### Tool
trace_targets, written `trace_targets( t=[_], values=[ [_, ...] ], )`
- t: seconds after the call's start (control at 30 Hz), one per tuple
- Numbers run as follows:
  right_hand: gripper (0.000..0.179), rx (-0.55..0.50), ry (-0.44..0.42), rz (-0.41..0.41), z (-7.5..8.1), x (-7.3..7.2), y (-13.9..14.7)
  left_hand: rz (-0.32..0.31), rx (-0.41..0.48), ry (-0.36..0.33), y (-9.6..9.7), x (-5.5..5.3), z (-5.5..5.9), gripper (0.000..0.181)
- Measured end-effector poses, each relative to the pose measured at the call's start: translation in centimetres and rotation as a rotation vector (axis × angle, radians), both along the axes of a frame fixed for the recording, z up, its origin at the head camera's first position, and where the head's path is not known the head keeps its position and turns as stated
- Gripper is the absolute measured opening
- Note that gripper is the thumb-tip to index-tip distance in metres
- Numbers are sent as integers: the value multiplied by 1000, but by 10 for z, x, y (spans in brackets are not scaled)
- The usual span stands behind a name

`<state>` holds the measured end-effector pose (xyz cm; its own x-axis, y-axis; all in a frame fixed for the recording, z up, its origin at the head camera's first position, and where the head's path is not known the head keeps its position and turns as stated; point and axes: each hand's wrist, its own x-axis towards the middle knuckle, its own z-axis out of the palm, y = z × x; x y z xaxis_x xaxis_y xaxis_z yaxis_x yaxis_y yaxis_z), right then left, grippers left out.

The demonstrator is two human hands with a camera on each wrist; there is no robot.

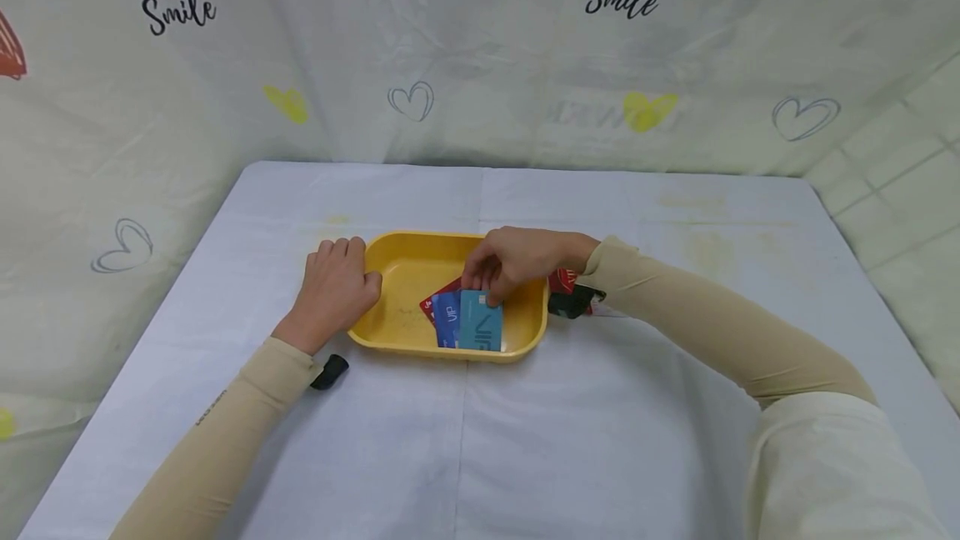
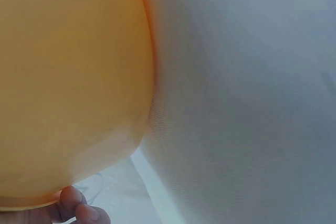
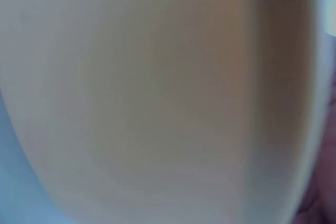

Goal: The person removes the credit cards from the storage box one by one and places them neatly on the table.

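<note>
Head: blue "VIP" card (image 1: 447, 321), "Smile" backdrop (image 1: 510, 57)

head: above, facing forward-down | left wrist: close | right wrist: closer | all share yellow tray (image 1: 401, 273)

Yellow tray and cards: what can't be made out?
- Yellow tray: right wrist view, blurred.
- Red card: head view, mostly behind the blue card.
- Red item beside the tray: head view, partly behind the right sleeve.
- Left hand: left wrist view, cut off by the bottom edge.
</note>
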<state>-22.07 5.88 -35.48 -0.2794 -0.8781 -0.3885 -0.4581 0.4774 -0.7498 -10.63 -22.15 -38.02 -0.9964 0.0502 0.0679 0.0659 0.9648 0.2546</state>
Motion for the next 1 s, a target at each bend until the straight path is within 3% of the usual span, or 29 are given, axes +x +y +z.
trace_targets(
  t=[0.37,0.63,1.0],
  values=[
    [32,6,36,-1,2,4,0,10,0,-23,0,1,-1,15],
    [45,46,-4,-13,2,5,-1,8,-1,-17,0,0,-1,15],
    [51,9,-13,36,2,5,-1,11,-8,-20,0,1,-2,16]
  ],
)
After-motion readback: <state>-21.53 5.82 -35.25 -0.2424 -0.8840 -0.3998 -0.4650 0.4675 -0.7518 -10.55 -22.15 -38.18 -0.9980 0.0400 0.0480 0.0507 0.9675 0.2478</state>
